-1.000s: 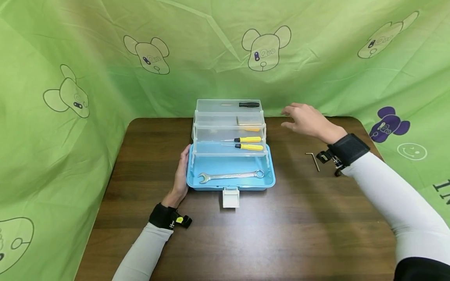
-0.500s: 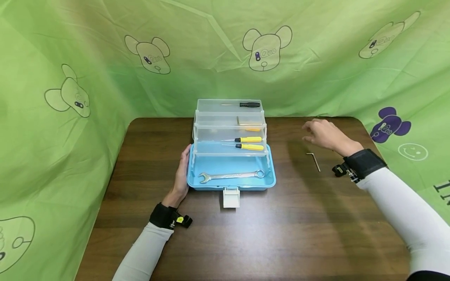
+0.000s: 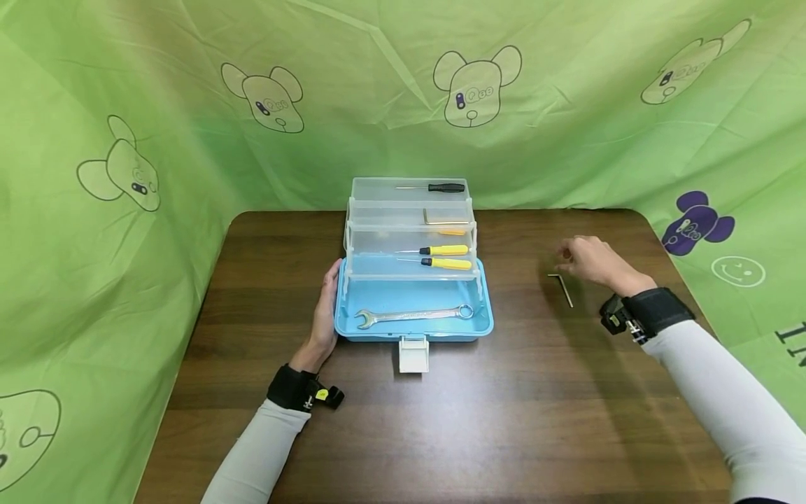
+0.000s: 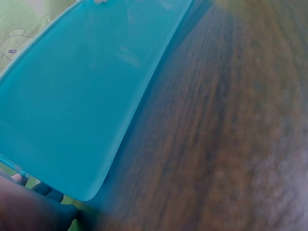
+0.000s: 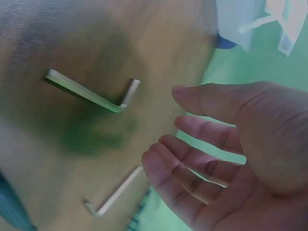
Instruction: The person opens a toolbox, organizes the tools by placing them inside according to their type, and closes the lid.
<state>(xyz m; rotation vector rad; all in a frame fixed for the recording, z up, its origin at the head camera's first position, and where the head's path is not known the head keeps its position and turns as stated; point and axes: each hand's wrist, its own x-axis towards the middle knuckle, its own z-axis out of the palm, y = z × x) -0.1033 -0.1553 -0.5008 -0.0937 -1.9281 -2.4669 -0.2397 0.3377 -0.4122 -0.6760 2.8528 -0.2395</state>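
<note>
My left hand [image 3: 324, 315] rests along the left side of a blue toolbox [image 3: 346, 297], its palm side to the wall. My right hand [image 3: 595, 262] hovers over the right of the table, fingers loosely bent and thumb apart, holding nothing. Just in front of it lies an L-shaped hex key [image 3: 562, 289]. The right wrist view shows this hex key [image 5: 86, 91] and a second hex key [image 5: 118, 192] near the fingertips; the head view hides the second one. A combination wrench [image 3: 414, 316] lies in the toolbox bottom.
Clear stepped trays [image 3: 390, 241] stand raised over the toolbox's back, holding yellow screwdrivers [image 3: 448, 264], a black screwdriver [image 3: 446, 187] and a hex key [image 3: 446, 222]. A white latch [image 3: 413, 355] hangs at the front. A dark rounded object [image 5: 12, 204] shows at the right wrist view's edge.
My right hand has moved away from the trays, rightward and toward me, down near the hex key on the table. My left hand has stayed against the toolbox.
</note>
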